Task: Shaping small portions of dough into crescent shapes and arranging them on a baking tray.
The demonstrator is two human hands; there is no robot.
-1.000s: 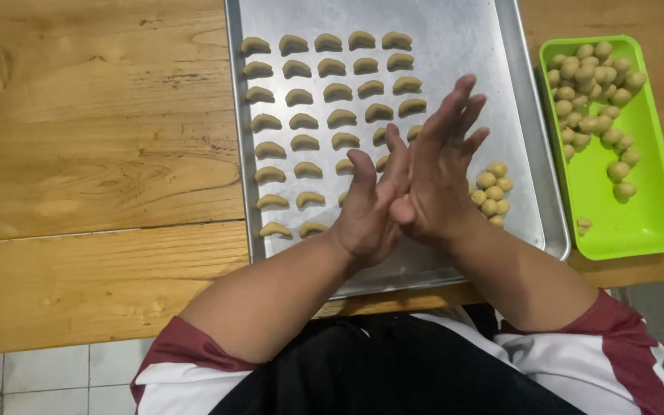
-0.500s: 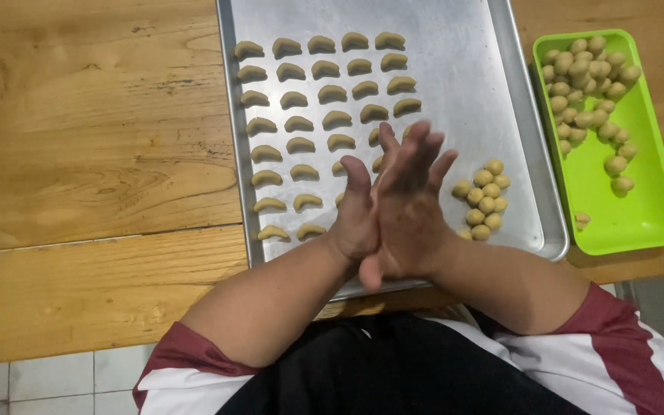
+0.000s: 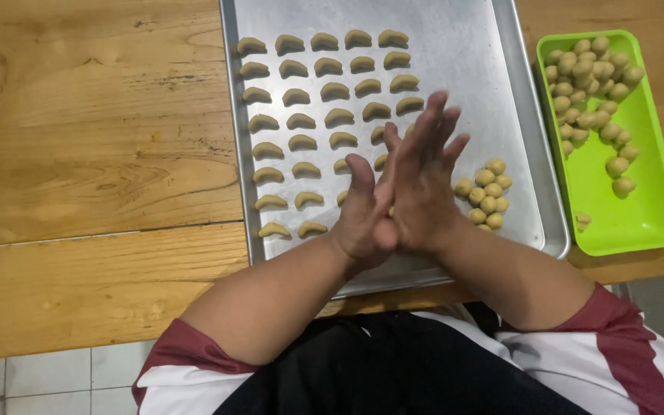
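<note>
Left hand (image 3: 363,211) and right hand (image 3: 423,184) are pressed palm to palm over the baking tray (image 3: 463,84); any dough between them is hidden. Dough balls (image 3: 486,192) sit at 3 o'clock, crescents (image 3: 324,92) at 11. Even, light pressure would suit rolling.

One head-worn camera looks almost straight down, close above the wooden surface (image 3: 94,154), taking in the person's forearms, lap and floor tiles.
</note>
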